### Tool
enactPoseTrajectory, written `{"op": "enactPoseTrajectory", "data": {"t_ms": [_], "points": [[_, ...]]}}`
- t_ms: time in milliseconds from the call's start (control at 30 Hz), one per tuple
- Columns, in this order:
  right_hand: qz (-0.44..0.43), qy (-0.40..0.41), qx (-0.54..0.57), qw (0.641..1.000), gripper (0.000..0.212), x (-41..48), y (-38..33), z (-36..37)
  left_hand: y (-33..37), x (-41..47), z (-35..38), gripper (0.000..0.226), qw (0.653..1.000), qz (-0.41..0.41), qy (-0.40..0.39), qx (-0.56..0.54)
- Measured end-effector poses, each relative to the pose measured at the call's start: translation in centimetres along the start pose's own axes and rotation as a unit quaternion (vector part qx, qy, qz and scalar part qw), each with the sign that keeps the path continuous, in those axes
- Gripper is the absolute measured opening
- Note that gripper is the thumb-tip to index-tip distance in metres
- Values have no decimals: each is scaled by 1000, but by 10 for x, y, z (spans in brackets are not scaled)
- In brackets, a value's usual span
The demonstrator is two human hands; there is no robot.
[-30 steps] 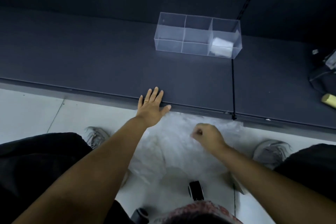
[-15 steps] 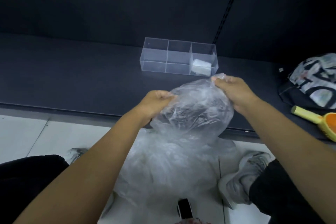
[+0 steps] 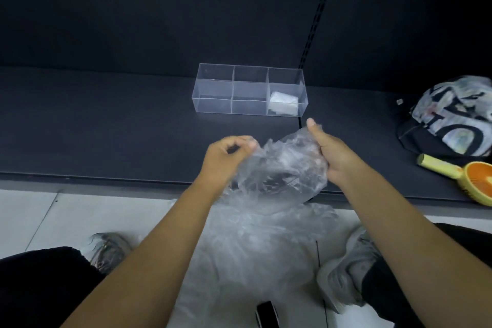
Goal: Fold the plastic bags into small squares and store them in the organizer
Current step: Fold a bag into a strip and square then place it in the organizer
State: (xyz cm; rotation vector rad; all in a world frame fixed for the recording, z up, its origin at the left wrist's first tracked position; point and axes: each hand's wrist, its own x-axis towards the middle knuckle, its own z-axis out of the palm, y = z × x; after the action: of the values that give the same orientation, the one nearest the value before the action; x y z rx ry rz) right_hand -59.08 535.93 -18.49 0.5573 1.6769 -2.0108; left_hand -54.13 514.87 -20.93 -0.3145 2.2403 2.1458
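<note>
A: How much is done?

B: Not much tbh. One folded white square is stored in the right-end cell of the clear divided plastic organizer at 12 o'clock. A crumpled clear plastic bag is pinched by the left hand and gripped by the right hand, not yet folded. Loose clear bags are piled at 6 o'clock.

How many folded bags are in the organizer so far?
1: a folded bag in the organizer's right-end compartment. The middle and left compartments look empty, though another could be stacked under it.
</note>
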Motion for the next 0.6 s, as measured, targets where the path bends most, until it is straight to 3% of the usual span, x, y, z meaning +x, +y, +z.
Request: {"op": "enactPoseTrajectory", "data": {"t_ms": [167, 333, 400, 467, 533, 600], "points": [[-23, -148, -78, 986, 38, -4, -7, -32, -1, 5, -19, 26, 995, -55, 47, -70], [-65, -167, -81, 980, 24, -3, -6, -28, 0, 5, -31, 28, 989, -63, 92, -96], [-80, -176, -55, 980, 32, -4, -6, -22, -5, 8, -33, 28, 986, -75, 117, -90], [-87, -158, -50, 982, 38, -4, -6, -14, -8, 10, -34, 28, 982, -88, 147, -78], [-109, -97, -65, 987, 21, -1, -7, -5, -14, 13, -35, 30, 975, -104, 187, -60], [-139, -33, -81, 986, 19, 3, -8, 1, -18, 15, -39, 29, 971, -117, 209, 3]]}}
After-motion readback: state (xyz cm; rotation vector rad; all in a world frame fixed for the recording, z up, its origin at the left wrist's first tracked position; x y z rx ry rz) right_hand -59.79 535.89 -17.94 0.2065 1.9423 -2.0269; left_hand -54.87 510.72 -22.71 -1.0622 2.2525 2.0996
